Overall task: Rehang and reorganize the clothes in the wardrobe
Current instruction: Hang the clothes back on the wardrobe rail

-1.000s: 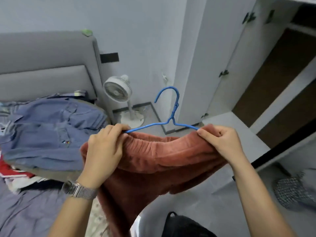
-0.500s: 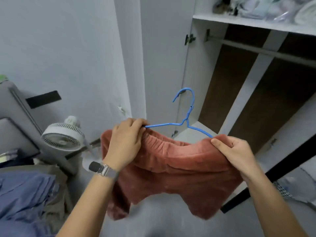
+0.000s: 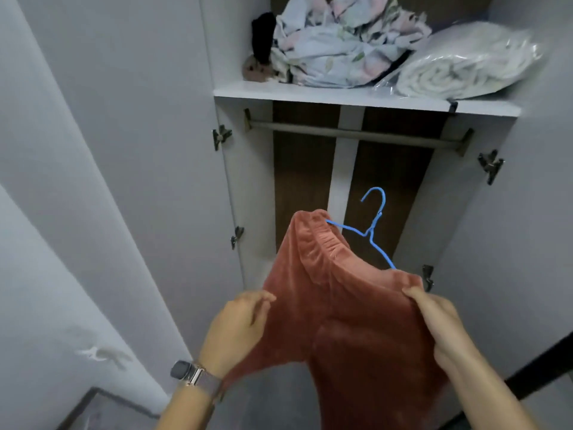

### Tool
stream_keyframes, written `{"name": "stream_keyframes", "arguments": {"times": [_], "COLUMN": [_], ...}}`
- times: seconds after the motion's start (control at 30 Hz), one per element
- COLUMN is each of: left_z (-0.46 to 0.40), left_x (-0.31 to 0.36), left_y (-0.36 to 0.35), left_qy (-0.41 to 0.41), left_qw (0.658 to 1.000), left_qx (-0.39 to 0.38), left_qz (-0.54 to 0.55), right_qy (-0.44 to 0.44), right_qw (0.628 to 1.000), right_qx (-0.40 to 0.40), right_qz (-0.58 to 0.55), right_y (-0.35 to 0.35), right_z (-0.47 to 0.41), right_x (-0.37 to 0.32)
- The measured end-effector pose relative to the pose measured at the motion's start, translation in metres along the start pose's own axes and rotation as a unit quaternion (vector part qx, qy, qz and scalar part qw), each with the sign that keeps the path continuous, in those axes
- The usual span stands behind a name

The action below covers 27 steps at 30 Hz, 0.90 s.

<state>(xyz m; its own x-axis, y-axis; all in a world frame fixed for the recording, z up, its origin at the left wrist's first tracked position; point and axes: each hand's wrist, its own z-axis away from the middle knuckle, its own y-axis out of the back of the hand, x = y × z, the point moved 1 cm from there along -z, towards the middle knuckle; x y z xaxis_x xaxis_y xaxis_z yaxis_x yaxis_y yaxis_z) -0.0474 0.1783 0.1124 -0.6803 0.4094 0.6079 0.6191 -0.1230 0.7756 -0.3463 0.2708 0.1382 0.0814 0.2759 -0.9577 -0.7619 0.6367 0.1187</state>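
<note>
I face the open white wardrobe (image 3: pixel 248 187); its bare rail (image 3: pixel 353 133) runs under a shelf (image 3: pixel 341 99) holding crumpled bedding (image 3: pixel 341 41). My left hand (image 3: pixel 238 330) and right hand (image 3: pixel 440 324) pinch rust-red velvet trousers (image 3: pixel 350 311) draped on a blue wire hanger (image 3: pixel 372 231), below the rail.

Lower part of blue hanger (image 3: pixel 372 231) hidden inside rust-coloured garment (image 3: pixel 347 311); garment's hem cut off by bottom edge. Fingertips of right hand (image 3: pixel 440 324) and left hand (image 3: pixel 238 330) concealed by fabric. Floral bedding (image 3: pixel 341 41) on top shelf (image 3: pixel 341 99) cropped at upper edge. Small brown object (image 3: pixel 255 69) beside it too blurred to identify.
</note>
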Motion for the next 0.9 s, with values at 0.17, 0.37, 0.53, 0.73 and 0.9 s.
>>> {"name": "stream_keyframes", "arguments": {"times": [0.17,0.37,0.53,0.73,0.9], "left_z": [-0.080,-0.191,-0.282,-0.353,-0.394], "left_x": [-0.007,-0.001,0.004,-0.011,-0.031], "left_y": [-0.019,-0.049,-0.069,-0.077,-0.082], "left_qy": [-0.052,-0.100,-0.114,-0.113,-0.103], "left_qw": [0.997,0.993,0.988,0.985,0.977], "left_qx": [-0.021,-0.057,-0.107,-0.123,-0.185], "left_qz": [0.051,0.040,0.017,0.043,0.039], "right_qy": [0.057,0.093,0.098,0.110,0.064], "right_qw": [0.995,0.980,0.963,0.932,0.910], "right_qx": [0.082,0.170,0.243,0.324,0.391], "right_qz": [0.015,0.033,0.062,0.122,0.120], "right_y": [-0.021,-0.034,-0.015,0.000,0.004], "right_z": [-0.056,-0.147,-0.236,-0.325,-0.384], "right_x": [-0.020,-0.039,-0.082,-0.125,-0.130]}}
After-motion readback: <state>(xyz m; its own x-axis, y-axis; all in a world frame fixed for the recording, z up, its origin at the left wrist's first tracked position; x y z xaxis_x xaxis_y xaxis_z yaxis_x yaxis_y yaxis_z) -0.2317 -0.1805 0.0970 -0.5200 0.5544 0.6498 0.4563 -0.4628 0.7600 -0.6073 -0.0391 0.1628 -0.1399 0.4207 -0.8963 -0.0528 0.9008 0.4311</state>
